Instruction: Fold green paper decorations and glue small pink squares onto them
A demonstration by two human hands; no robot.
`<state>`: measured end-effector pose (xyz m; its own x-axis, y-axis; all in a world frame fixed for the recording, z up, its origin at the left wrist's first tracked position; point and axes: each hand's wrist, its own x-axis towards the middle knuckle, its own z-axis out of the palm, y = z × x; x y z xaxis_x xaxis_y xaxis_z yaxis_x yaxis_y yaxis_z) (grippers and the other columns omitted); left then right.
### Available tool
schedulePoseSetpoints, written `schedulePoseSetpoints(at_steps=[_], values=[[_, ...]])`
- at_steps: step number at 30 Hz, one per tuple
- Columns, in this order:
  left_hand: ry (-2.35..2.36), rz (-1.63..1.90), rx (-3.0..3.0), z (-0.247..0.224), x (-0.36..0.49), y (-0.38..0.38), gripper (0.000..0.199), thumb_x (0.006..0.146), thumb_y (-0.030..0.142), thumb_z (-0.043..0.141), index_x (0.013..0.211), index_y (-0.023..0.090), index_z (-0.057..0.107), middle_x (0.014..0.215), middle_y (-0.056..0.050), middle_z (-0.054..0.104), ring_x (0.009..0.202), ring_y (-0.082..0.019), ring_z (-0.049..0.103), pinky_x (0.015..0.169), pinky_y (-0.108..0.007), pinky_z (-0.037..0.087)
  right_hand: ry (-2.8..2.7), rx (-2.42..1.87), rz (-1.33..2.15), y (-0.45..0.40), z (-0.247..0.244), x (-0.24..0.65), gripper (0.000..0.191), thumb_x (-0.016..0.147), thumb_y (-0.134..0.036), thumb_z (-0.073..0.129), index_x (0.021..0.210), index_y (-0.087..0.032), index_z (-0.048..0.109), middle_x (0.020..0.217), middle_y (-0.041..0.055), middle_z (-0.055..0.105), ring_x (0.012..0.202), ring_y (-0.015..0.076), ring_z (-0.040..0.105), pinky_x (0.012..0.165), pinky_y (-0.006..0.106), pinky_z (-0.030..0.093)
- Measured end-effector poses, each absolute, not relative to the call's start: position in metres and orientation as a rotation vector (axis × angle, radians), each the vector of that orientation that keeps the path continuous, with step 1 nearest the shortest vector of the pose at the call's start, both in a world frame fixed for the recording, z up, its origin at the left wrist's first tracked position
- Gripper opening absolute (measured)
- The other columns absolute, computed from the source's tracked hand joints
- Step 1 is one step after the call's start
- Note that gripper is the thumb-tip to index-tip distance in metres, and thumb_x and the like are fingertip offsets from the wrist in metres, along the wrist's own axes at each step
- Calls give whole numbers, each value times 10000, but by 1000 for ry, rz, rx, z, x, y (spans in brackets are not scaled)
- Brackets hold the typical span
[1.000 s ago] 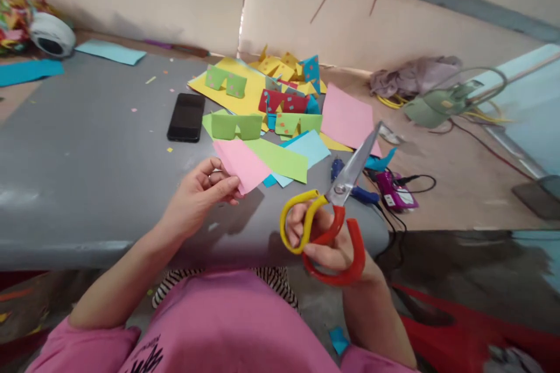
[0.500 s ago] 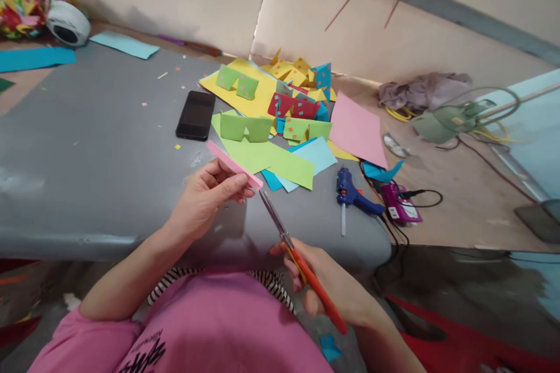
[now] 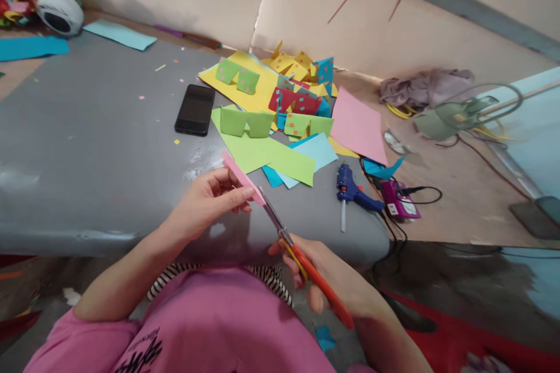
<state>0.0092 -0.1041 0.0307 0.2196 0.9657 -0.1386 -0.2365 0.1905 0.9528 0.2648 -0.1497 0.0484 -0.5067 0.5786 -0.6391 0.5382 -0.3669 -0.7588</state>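
A narrow folded pink paper strip (image 3: 240, 175) is pinched between the thumb and fingers of my left hand (image 3: 219, 195), above the front of the grey table. My right hand (image 3: 312, 265) is wrapped round the orange handle of the scissors (image 3: 321, 284). The scissor blades point up and left, and their tips meet the lower right end of the strip. Beyond the hands, green paper glasses (image 3: 246, 123) stand on a green sheet (image 3: 286, 158). Dotted paper glasses in green, red, yellow and blue are grouped behind them.
A black phone (image 3: 195, 109) lies left of the papers. On the right are a pink sheet (image 3: 357, 125), a blue glue gun (image 3: 355, 191), a purple power socket (image 3: 399, 201) and cables. A white roll (image 3: 60, 10) sits at the back left.
The pink strip has turned steeper, and its lower end now meets the scissor tips. My left hand has shifted slightly right. The whole view has tilted a little.
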Motion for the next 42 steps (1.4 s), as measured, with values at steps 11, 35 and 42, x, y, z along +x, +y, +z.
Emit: schedulePoseSetpoints(at_steps=[11,35,42], values=[[959,968,971,27,5,-106,219,777,380,778,812,169,731,781,-53,752,668,-150,676,645,-253,553,-1875,-1512,2043,-138,55,262,566,640,-392,829,1125,-205,604,774,-26,642,670,153,587,579,234,437],[979,926,987,28,4,-109,339,784,478,770,859,151,720,866,-79,774,745,-160,704,712,-273,581,-2047,-1450,1963,-138,51,266,629,700,-642,777,1103,-184,621,713,-20,588,630,145,540,552,228,419],[987,915,993,27,4,-110,301,784,442,777,873,159,724,898,-72,775,763,-150,700,703,-249,569,-1967,-1515,2008,-138,51,266,478,866,-631,610,1045,-188,615,707,-19,569,586,121,518,525,216,372]])
